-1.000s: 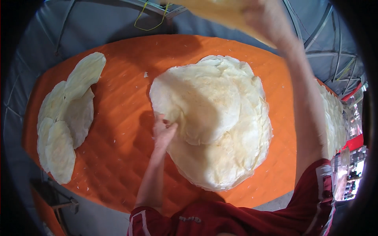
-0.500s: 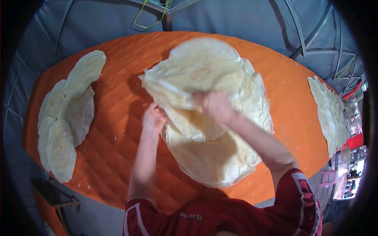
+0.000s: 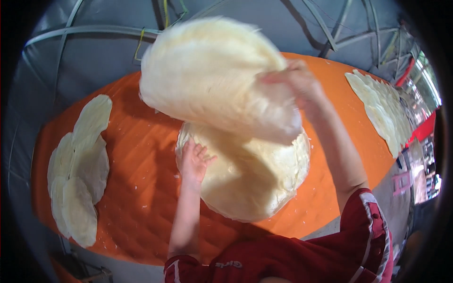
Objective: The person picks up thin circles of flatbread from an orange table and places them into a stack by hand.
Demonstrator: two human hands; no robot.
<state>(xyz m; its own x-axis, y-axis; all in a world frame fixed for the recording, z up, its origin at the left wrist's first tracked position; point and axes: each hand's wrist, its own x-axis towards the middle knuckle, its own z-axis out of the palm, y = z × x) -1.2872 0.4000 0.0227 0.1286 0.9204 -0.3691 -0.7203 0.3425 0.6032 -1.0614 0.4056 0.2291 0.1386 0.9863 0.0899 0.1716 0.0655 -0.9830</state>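
Observation:
A pale, thin round flatbread (image 3: 203, 70), blurred by motion, is raised above the far side of the table. My right hand (image 3: 297, 82) grips it at its right edge; whether it is one sheet or more I cannot tell. Beneath it lies a broad stack of similar flatbreads (image 3: 240, 193), partly hidden and in shadow. At the stack's left edge my left hand (image 3: 194, 161) is open with its fingers spread, holding nothing.
Several overlapping flatbreads (image 3: 78, 207) lie at the table's left end. More form a row of flatbreads (image 3: 377, 108) at the right end. An orange cover (image 3: 141, 188) with pale crumbs spreads over the table. Metal bars (image 3: 94, 31) stand beyond it, and a pink stool (image 3: 402, 183) is at the right.
My right hand has moved up and to the right, lifting the flatbread off the stack. My left hand has opened and shifted slightly right and down. The view has turned a little.

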